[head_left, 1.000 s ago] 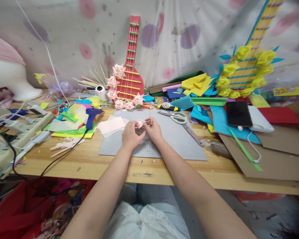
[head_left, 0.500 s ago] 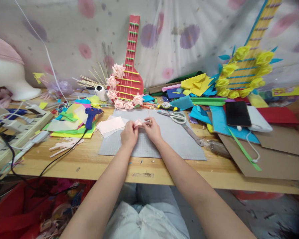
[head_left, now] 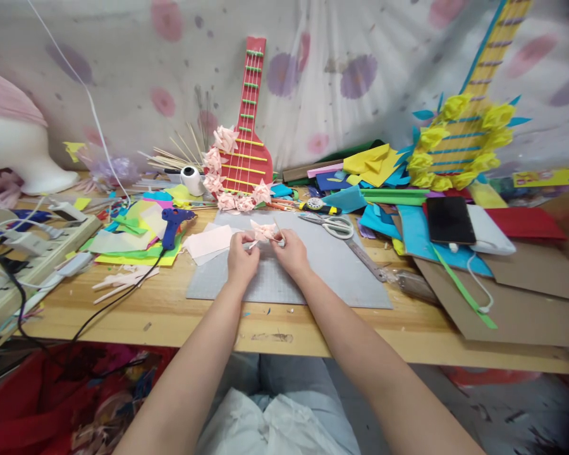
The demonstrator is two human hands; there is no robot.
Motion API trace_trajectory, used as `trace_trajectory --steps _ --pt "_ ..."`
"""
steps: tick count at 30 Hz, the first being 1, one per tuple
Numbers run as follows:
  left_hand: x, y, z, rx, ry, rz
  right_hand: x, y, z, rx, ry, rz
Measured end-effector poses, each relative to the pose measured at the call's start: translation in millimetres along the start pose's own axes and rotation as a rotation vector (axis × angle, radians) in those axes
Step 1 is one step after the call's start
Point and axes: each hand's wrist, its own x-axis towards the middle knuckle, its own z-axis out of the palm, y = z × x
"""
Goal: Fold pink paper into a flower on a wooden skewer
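Both my hands meet over a grey cutting mat (head_left: 332,278) at the middle of the wooden table. My left hand (head_left: 241,256) and my right hand (head_left: 290,250) pinch a small pink paper flower (head_left: 263,231) between their fingertips, and a thin wooden stick pokes up from it by my right fingers. Pale pink paper sheets (head_left: 208,241) lie on the mat just left of my left hand. A red cardboard guitar (head_left: 246,151) trimmed with similar pink flowers leans on the wall behind.
A blue glue gun (head_left: 174,222) lies on coloured sheets to the left, its cord running off the table's front edge. Scissors (head_left: 334,224), a ruler and a phone (head_left: 449,218) lie right. A yellow-flowered guitar (head_left: 459,142) and a power strip (head_left: 33,256) flank the table.
The pink flower has spread wider between my fingers and both hands have lifted it slightly toward the wall. The view has tilted a little.
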Motion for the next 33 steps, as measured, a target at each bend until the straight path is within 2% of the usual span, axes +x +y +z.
trace_trajectory --steps 3,6,8,11,12,14,19,25,33 --pt "2 4 -1.1 -0.136 0.092 -0.120 -1 -3 -5 -0.111 0.059 -0.042" --pt "7 15 -0.6 -0.316 0.118 -0.323 0 -5 -10 -0.197 0.060 -0.091" --pt "9 25 -0.3 -0.415 0.048 -0.516 0 -5 -12 -0.234 0.052 -0.125" --pt "12 35 -1.7 -0.613 -0.193 -0.857 -1 -6 -13 -0.264 0.048 -0.178" --pt "13 37 -2.6 -0.672 -0.243 -0.942 -1 -7 -14 -0.271 0.045 -0.192" --pt "14 38 -4.2 -0.746 -0.288 -1.026 -2 -9 -15 -0.286 0.038 -0.212" --pt "17 37 -3.9 -0.786 -0.334 -1.034 -2 -10 -17 -0.292 0.032 -0.238" --pt "17 36 -3.6 -0.877 -0.407 -1.138 -2 -6 -16 -0.260 0.054 -0.240" --pt "17 34 4.9 -0.817 -0.262 -0.916 -2 -8 -13 -0.130 0.083 -0.136"
